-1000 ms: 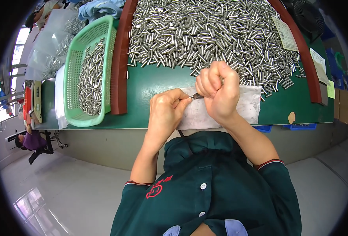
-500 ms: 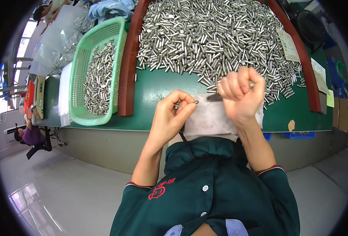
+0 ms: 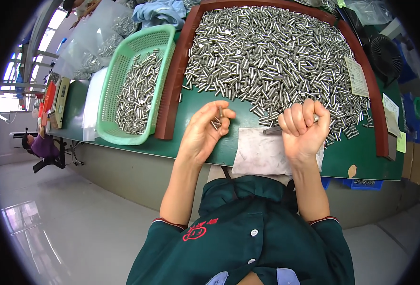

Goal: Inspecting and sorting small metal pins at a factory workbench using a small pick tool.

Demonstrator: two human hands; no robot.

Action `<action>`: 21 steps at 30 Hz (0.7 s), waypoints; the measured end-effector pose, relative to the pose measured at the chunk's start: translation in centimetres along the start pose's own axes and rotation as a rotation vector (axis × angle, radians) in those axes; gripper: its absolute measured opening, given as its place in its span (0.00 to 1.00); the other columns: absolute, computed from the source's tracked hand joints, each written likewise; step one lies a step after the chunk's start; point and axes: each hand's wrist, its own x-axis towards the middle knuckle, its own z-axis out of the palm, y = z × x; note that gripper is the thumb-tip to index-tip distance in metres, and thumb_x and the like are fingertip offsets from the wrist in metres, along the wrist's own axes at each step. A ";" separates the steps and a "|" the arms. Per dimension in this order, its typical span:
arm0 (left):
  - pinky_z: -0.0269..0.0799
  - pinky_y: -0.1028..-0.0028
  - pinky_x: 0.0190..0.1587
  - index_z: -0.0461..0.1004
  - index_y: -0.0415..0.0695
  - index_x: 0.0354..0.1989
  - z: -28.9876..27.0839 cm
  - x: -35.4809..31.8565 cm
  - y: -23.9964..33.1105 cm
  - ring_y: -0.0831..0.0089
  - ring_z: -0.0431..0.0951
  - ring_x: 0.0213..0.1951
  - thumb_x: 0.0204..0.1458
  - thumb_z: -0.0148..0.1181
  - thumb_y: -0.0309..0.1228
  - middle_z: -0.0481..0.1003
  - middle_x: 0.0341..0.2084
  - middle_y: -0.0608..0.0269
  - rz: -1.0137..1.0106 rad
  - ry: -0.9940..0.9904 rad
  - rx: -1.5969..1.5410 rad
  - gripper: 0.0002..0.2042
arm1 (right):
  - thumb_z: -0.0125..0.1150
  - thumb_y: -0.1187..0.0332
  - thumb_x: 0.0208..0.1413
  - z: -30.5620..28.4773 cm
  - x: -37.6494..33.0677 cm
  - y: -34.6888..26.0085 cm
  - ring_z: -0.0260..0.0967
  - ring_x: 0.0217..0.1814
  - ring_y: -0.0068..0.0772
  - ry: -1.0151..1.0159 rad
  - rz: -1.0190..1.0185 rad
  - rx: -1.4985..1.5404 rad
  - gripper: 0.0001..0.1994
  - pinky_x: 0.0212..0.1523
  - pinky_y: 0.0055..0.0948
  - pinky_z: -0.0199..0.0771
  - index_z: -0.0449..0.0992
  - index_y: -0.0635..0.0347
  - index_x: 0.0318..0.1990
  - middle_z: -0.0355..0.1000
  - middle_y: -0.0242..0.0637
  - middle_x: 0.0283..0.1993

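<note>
Near the green worktop's (image 3: 376,167) front edge, the left hand (image 3: 204,130) is cupping silver metal rods (image 3: 215,125), maybe against spilling; the right fist (image 3: 305,132) is squeezing a grey blade-like tool (image 3: 271,129).

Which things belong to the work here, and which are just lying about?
Likely in use: metal pins in the left fingers, dark tool in the right fingers, whitish cloth, pin pile, green basket

Apparently lying about: blue fabric, black fan

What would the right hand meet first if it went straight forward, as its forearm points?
The right hand would probably meet the pile of metal pins just ahead, though the hand's height is unclear.
</note>
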 end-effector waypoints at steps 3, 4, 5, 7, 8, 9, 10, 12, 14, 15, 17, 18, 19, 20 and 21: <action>0.55 0.82 0.21 0.68 0.38 0.31 -1.0 0.6 0.6 0.81 0.60 0.20 0.53 0.47 0.34 0.67 0.22 0.64 0.087 -0.057 0.016 0.10 | 0.35 0.60 0.53 0.2 0.0 -0.1 0.33 0.09 0.18 -0.008 -0.033 -0.008 0.18 0.13 0.22 0.35 0.50 0.51 0.12 0.43 0.24 0.06; 0.52 0.83 0.20 0.68 0.38 0.29 -1.1 0.8 0.9 0.84 0.59 0.20 0.51 0.51 0.32 0.65 0.19 0.69 0.083 -0.075 0.124 0.08 | 0.35 0.60 0.53 0.2 0.0 -0.2 0.32 0.09 0.18 0.007 -0.040 -0.015 0.18 0.13 0.22 0.35 0.50 0.51 0.12 0.42 0.24 0.06; 0.52 0.84 0.20 0.69 0.38 0.27 -0.3 0.7 0.9 0.86 0.58 0.19 0.50 0.52 0.30 0.63 0.17 0.72 0.130 -0.002 0.363 0.07 | 0.35 0.60 0.53 0.2 0.0 -0.1 0.32 0.09 0.18 0.010 -0.043 -0.017 0.18 0.13 0.22 0.35 0.50 0.51 0.12 0.42 0.24 0.06; 0.48 0.85 0.19 0.71 0.38 0.25 1.3 1.2 0.1 0.90 0.54 0.18 0.46 0.54 0.25 0.59 0.14 0.79 0.328 0.044 0.812 0.03 | 0.35 0.60 0.53 0.0 0.1 -0.1 0.32 0.09 0.18 0.020 -0.051 -0.017 0.18 0.13 0.22 0.35 0.50 0.51 0.12 0.43 0.24 0.07; 0.47 0.85 0.19 0.72 0.37 0.25 1.8 1.1 0.1 0.90 0.53 0.18 0.43 0.56 0.23 0.58 0.13 0.79 0.362 -0.003 0.951 0.02 | 0.34 0.60 0.53 0.1 0.0 -0.1 0.32 0.09 0.18 0.027 -0.051 -0.018 0.18 0.13 0.22 0.35 0.50 0.51 0.12 0.43 0.24 0.07; 0.47 0.84 0.18 0.73 0.37 0.27 2.4 1.1 -0.3 0.89 0.51 0.17 0.41 0.57 0.21 0.55 0.12 0.78 0.412 -0.001 1.075 0.04 | 0.34 0.60 0.53 0.1 0.0 -0.1 0.32 0.09 0.18 0.033 -0.050 -0.019 0.18 0.13 0.22 0.35 0.50 0.51 0.12 0.43 0.24 0.07; 0.49 0.80 0.17 0.73 0.38 0.27 2.4 1.3 -0.7 0.86 0.52 0.15 0.38 0.59 0.21 0.55 0.10 0.74 0.476 -0.031 1.220 0.06 | 0.34 0.60 0.53 0.1 0.0 -0.1 0.33 0.09 0.18 0.034 -0.053 -0.017 0.18 0.13 0.22 0.36 0.50 0.51 0.12 0.43 0.24 0.07; 0.50 0.79 0.16 0.73 0.38 0.28 2.7 1.9 -1.3 0.83 0.53 0.14 0.37 0.60 0.21 0.56 0.09 0.70 0.569 -0.042 1.302 0.07 | 0.34 0.60 0.54 0.1 -0.1 -0.1 0.33 0.09 0.17 0.038 -0.061 -0.020 0.18 0.13 0.22 0.36 0.50 0.51 0.12 0.43 0.24 0.07; 0.53 0.75 0.16 0.73 0.39 0.26 3.3 2.1 -1.6 0.76 0.55 0.13 0.35 0.62 0.23 0.58 0.09 0.62 0.672 -0.005 1.410 0.07 | 0.34 0.60 0.54 0.0 -0.1 -0.1 0.33 0.09 0.17 0.042 -0.069 -0.027 0.18 0.13 0.21 0.37 0.50 0.51 0.12 0.43 0.24 0.07; 0.53 0.75 0.16 0.73 0.39 0.26 3.3 2.2 -1.6 0.76 0.55 0.13 0.35 0.62 0.23 0.58 0.09 0.62 0.673 -0.011 1.410 0.07 | 0.34 0.60 0.54 0.0 -0.1 -0.1 0.33 0.09 0.17 0.044 -0.074 -0.027 0.18 0.13 0.21 0.37 0.50 0.51 0.12 0.43 0.24 0.07; 0.53 0.75 0.17 0.72 0.38 0.25 3.1 2.5 -1.7 0.76 0.55 0.12 0.36 0.61 0.22 0.57 0.09 0.63 0.661 -0.033 1.442 0.06 | 0.34 0.60 0.54 0.0 -0.2 -0.1 0.34 0.09 0.17 0.047 -0.075 -0.034 0.18 0.13 0.21 0.37 0.50 0.51 0.12 0.44 0.24 0.07; 0.53 0.75 0.17 0.72 0.38 0.25 2.9 2.5 -1.6 0.76 0.55 0.12 0.36 0.61 0.22 0.57 0.09 0.63 0.662 -0.034 1.444 0.06 | 0.34 0.60 0.54 0.0 -0.2 -0.1 0.34 0.09 0.17 0.046 -0.076 -0.026 0.18 0.13 0.21 0.37 0.51 0.52 0.13 0.44 0.25 0.07; 0.53 0.75 0.17 0.72 0.38 0.25 2.7 2.4 -1.6 0.76 0.55 0.12 0.36 0.61 0.22 0.57 0.09 0.63 0.650 -0.012 1.454 0.06 | 0.34 0.60 0.54 0.0 -0.2 -0.1 0.34 0.09 0.17 0.046 -0.077 -0.024 0.18 0.13 0.21 0.37 0.51 0.52 0.13 0.44 0.25 0.07; 0.54 0.75 0.17 0.72 0.38 0.25 2.5 2.3 -1.5 0.77 0.55 0.12 0.36 0.61 0.22 0.56 0.09 0.63 0.638 0.007 1.465 0.06 | 0.34 0.60 0.54 -0.1 -0.2 -0.1 0.34 0.09 0.17 0.042 -0.078 -0.026 0.18 0.13 0.21 0.37 0.51 0.52 0.13 0.44 0.25 0.07; 0.54 0.76 0.17 0.71 0.37 0.24 2.5 2.1 -1.2 0.77 0.56 0.13 0.37 0.60 0.22 0.57 0.09 0.63 0.605 0.011 1.484 0.05 | 0.34 0.61 0.54 -0.1 -0.2 -0.1 0.34 0.09 0.17 0.038 -0.078 -0.027 0.18 0.13 0.21 0.37 0.51 0.52 0.13 0.44 0.25 0.07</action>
